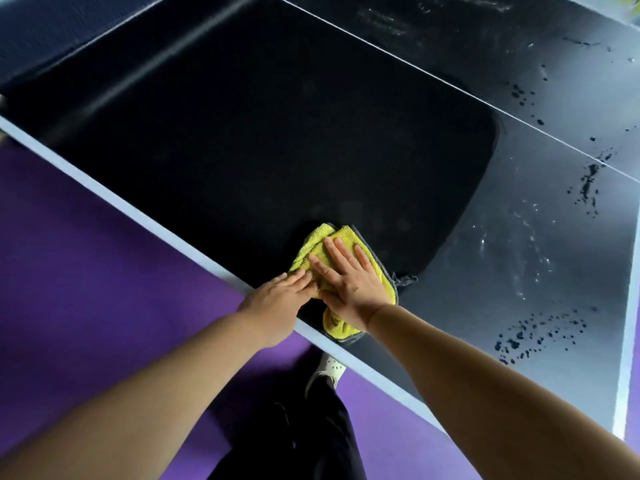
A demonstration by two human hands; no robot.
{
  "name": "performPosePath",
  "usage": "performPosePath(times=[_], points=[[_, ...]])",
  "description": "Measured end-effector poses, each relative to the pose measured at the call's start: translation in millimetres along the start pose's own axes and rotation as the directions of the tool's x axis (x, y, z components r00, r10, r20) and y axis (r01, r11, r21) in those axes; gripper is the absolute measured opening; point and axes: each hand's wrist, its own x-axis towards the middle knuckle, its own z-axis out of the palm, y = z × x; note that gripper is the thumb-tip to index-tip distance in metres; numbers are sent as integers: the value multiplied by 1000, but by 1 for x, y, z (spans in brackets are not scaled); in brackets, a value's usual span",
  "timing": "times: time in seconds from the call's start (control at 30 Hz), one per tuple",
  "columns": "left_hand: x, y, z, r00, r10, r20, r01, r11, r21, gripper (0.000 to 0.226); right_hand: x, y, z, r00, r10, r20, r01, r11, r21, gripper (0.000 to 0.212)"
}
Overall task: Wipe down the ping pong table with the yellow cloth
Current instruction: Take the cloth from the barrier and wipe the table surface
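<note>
Right hand [349, 282], grip released, presses flat with spread fingers on the yellow cloth [320, 239], hiding its middle. Left hand [277, 303], grip released too, touches the cloth just left of it at the bench [242, 133] edge. Dark droplets [533, 336] lie well to the right.

head | worn, looks steeply down | close over table edge [145, 216]

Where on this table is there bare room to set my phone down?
Widest free patch: the dark stretch of the ping pong table between its near edge, the white line and the yellow cloth. The grey area to the right is bare but droplets fleck it. Crowded only where the left hand and right hand rest on the cloth.
</note>
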Motion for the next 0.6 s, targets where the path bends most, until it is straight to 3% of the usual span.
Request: performPosePath(times=[0.2, 0.43, 0.6], points=[[-47, 8, 20, 998, -62, 27, 64, 994, -84, 70, -28, -41, 9, 998, -13, 67, 7, 996, 94, 72], [-44, 46, 22, 977, -59, 203, 45, 997, 69, 78, -77, -37, 34, 994, 70, -89, -46, 968, 246, 71], [-24, 77, 23, 970, 4, 245, -29, 995, 97, 75, -101, 0, 35, 985, 54, -166, -15, 975, 224, 73]])
